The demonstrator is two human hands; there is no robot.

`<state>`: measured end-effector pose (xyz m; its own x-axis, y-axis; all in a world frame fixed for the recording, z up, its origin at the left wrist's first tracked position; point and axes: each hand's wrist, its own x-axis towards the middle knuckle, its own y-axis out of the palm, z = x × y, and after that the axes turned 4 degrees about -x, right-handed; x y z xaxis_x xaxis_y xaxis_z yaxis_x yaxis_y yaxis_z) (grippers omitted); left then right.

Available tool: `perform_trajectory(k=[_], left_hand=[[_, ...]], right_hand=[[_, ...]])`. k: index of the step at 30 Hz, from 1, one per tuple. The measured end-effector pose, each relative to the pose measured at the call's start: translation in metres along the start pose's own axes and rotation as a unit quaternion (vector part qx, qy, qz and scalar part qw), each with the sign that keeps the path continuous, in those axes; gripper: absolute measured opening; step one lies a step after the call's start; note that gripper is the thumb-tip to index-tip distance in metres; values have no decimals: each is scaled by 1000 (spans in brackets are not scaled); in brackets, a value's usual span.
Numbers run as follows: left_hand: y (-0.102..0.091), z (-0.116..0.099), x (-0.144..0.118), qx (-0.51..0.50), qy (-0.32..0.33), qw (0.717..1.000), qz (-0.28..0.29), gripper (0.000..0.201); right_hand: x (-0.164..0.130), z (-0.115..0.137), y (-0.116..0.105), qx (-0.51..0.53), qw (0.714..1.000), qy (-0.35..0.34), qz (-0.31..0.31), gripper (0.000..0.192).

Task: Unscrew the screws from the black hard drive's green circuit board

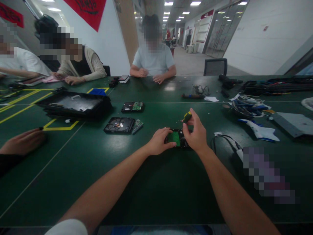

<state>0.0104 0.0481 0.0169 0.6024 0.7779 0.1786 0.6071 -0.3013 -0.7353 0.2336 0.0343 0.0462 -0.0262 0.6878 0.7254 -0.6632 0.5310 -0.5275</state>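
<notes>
Two bare hands work mid-table: left hand [160,141] clamps the small black hard drive with green circuit board [176,138]; right hand [195,133] grips a yellow-and-black-handled screwdriver [187,117]. Rigid, probably dense; board fragile, so best held by the edges.

A: Ceiling lights [182,8] at twelve o'clock glare, and the table [151,195] shows a soft sheen near centre.
B: Edges bend and darken toward six o'clock; faces and one patch at four o'clock are pixelated.

Yellow-black screwdriver [187,116], green circuit board [175,138], dark green table [156,182], yellow floor-tape lines [24,98]
</notes>
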Motion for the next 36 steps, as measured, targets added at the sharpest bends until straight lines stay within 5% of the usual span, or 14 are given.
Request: perform_trajectory(k=[36], left_hand=[[1, 3, -1, 4, 2, 1000, 2, 69]], right_hand=[[-1, 1, 1, -20, 1000, 0, -24, 68]])
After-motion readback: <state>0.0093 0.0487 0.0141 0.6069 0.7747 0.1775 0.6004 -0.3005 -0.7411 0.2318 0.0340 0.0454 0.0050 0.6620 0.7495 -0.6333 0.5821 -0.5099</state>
